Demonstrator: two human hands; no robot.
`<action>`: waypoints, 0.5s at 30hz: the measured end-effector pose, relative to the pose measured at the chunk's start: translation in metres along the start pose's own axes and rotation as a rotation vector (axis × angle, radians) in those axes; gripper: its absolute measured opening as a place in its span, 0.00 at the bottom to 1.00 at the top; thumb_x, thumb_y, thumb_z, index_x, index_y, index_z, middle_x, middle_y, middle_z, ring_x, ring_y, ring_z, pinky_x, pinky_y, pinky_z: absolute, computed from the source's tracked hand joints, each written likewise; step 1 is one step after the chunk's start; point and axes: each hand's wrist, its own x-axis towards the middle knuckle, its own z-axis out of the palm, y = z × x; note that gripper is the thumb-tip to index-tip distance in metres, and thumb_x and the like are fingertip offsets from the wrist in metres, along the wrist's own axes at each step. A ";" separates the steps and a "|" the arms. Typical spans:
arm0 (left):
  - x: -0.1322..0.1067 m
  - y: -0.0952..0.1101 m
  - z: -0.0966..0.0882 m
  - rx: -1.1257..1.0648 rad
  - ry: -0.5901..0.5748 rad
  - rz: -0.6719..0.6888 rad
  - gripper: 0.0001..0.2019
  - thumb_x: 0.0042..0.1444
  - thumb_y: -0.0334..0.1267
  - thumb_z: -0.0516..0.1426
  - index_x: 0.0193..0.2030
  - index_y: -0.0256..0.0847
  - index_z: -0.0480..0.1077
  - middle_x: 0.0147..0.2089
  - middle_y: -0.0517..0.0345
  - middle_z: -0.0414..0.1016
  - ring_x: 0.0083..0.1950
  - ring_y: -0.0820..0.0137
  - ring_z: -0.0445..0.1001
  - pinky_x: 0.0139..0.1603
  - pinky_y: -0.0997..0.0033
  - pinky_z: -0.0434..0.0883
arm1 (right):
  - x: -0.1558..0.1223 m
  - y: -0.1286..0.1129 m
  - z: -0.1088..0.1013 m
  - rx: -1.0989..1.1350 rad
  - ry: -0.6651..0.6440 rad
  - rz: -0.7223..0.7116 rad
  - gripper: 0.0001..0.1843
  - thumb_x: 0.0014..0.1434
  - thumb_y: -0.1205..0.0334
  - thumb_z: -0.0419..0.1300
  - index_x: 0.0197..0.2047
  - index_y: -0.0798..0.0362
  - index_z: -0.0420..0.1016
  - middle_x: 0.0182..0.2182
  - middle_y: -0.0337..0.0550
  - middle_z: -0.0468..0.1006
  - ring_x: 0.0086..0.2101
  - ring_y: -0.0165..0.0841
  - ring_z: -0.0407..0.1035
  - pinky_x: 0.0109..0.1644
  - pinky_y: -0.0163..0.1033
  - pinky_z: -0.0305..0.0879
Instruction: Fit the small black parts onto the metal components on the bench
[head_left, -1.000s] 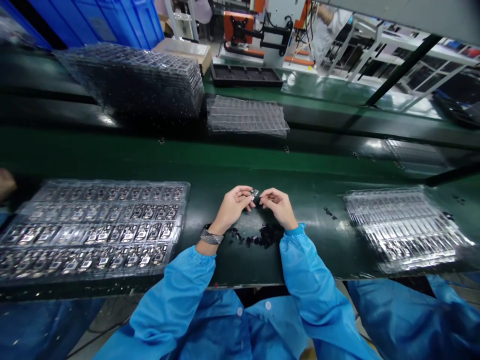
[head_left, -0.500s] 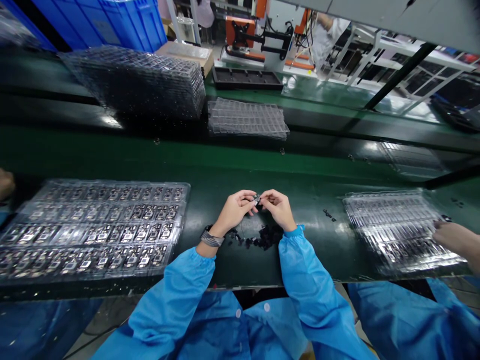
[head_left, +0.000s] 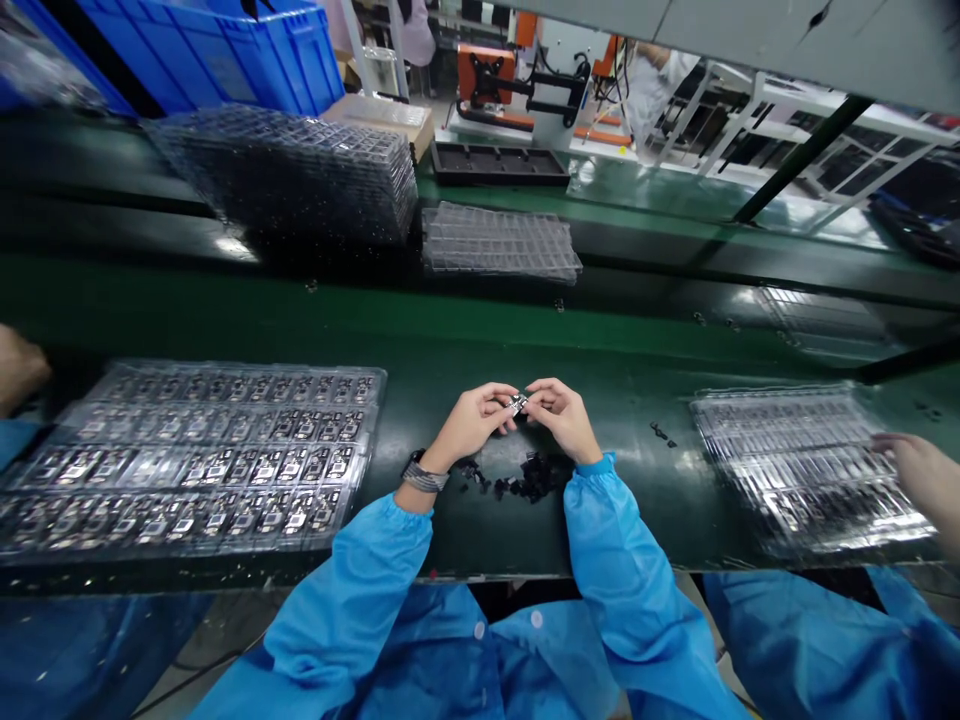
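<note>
My left hand and my right hand meet over the dark green bench, fingertips pinched together on one small metallic part. Just below my wrists lies a heap of small black pieces. A clear blister tray filled with several rows of metallic parts lies to my left. Another clear tray lies to my right. Blue sleeves cover both my arms, and a bracelet sits on my left wrist.
A co-worker's hand rests on the right tray's edge; another person's hand shows at far left. Stacks of clear trays, a black tray and blue crates stand behind. A few black bits lie loose.
My hands have stayed together on the small part, fingers shifting slightly. A co-worker's hand has come in from the right onto the right tray.
</note>
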 end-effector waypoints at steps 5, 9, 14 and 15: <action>0.001 0.001 -0.002 -0.099 -0.045 0.005 0.19 0.53 0.40 0.69 0.49 0.34 0.74 0.36 0.53 0.78 0.31 0.69 0.79 0.32 0.71 0.74 | -0.001 0.001 -0.002 0.090 -0.007 0.051 0.25 0.50 0.50 0.76 0.44 0.51 0.73 0.31 0.39 0.81 0.30 0.33 0.76 0.39 0.40 0.73; 0.001 0.001 -0.003 -0.162 -0.052 0.008 0.21 0.52 0.41 0.70 0.49 0.35 0.75 0.37 0.52 0.78 0.31 0.69 0.79 0.31 0.71 0.75 | -0.001 0.003 -0.004 0.100 -0.021 0.064 0.21 0.52 0.48 0.75 0.39 0.52 0.75 0.32 0.41 0.82 0.30 0.33 0.76 0.39 0.39 0.73; 0.002 -0.001 -0.004 -0.135 -0.039 0.026 0.21 0.52 0.42 0.70 0.50 0.34 0.74 0.37 0.54 0.78 0.31 0.69 0.79 0.31 0.71 0.74 | 0.000 0.006 -0.005 0.062 -0.080 0.042 0.19 0.58 0.45 0.70 0.36 0.54 0.80 0.31 0.45 0.83 0.31 0.33 0.76 0.38 0.39 0.72; 0.001 -0.001 -0.004 -0.116 -0.041 0.024 0.21 0.52 0.42 0.69 0.50 0.34 0.74 0.36 0.54 0.78 0.31 0.69 0.79 0.31 0.72 0.74 | 0.000 0.006 -0.005 0.056 -0.066 0.037 0.19 0.58 0.45 0.70 0.36 0.54 0.80 0.30 0.44 0.82 0.30 0.33 0.75 0.38 0.39 0.72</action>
